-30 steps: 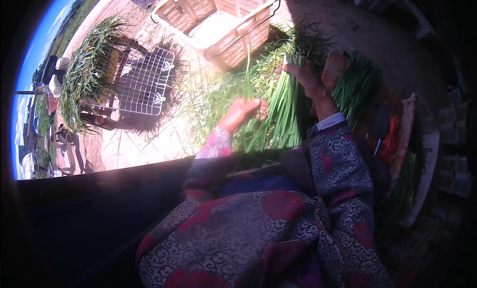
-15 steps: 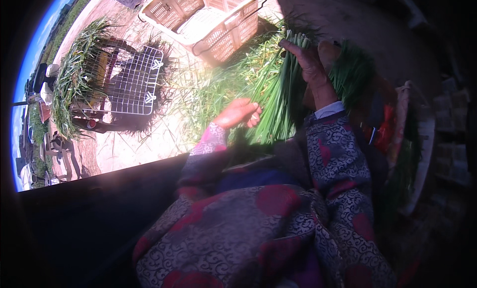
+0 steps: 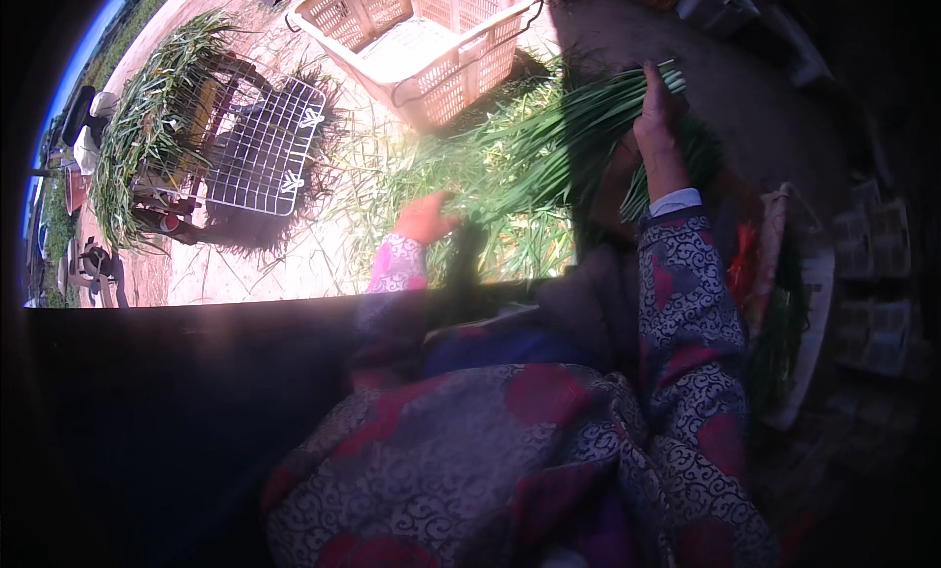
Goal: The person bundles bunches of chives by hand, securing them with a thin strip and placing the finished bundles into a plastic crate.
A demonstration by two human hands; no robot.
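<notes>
My right hand (image 3: 662, 112) is closed around the pale cut ends of a bunch of chives (image 3: 578, 127). The long green leaves fan out toward the left, partly in sunlight and partly in shade. Near the leaf tips is my left hand (image 3: 423, 218), somewhat blurred, its thumb and fingers apart and nothing visible between them. Loose leaves and yellowish trimmings (image 3: 520, 240) lie in a heap beneath the bunch. More green leaves (image 3: 637, 191) show in the shade below my right hand.
A pale slatted plastic crate (image 3: 451, 78) stands beyond the heap. Farther left, cut greens (image 3: 162, 117) are piled beside a white wire rack (image 3: 265, 147). To my right are a red item (image 3: 742, 259) and a white-edged container (image 3: 809, 323) with greens, in deep shade.
My right hand has moved right and up, swinging the chives from nearly upright to slanting left. My left hand has moved left, away from the leaves, and its fingers have loosened.
</notes>
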